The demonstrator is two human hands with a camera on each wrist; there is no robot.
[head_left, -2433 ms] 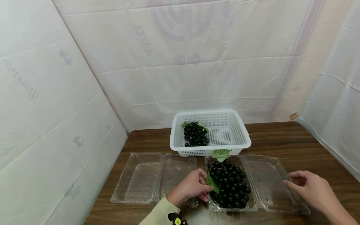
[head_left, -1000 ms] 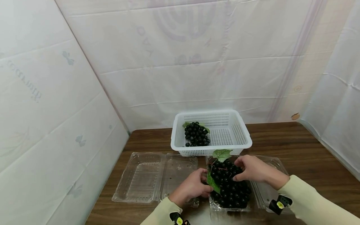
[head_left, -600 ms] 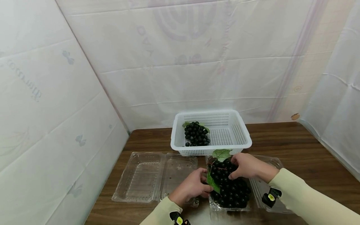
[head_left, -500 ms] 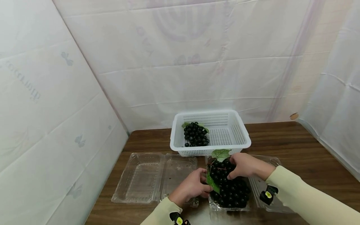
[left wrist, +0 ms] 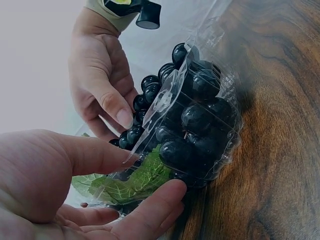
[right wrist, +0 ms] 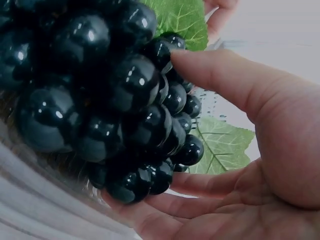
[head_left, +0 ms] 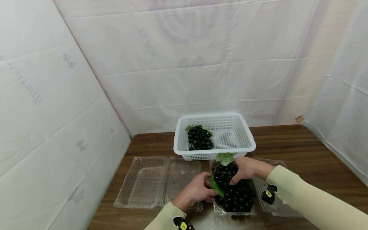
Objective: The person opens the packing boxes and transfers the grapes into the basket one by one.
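Observation:
A bunch of dark grapes (head_left: 237, 199) with green leaves (head_left: 225, 158) lies in a clear plastic clamshell container (left wrist: 231, 107). My left hand (head_left: 198, 188) grips the container's left side, thumb at the rim by a leaf (left wrist: 137, 181) and fingers against the outer wall. From the right, my right hand (head_left: 249, 168) holds the upper part of the bunch. In the right wrist view its thumb presses on the grapes (right wrist: 135, 82) while the other fingers reach underneath. Part of the container is hidden by the grapes and hands.
Behind stands a white perforated basket (head_left: 215, 154) holding another grape bunch (head_left: 200, 137). A second clear clamshell (head_left: 142, 183) lies opened flat at left. The filled container's lid (head_left: 277, 206) spreads right, under my right forearm. Fabric-like walls surround the wooden table (head_left: 290, 140).
My right hand has left the lid's right edge, come over to the grapes and taken hold of them, then shifted slightly left. My left hand has stayed at the container's side.

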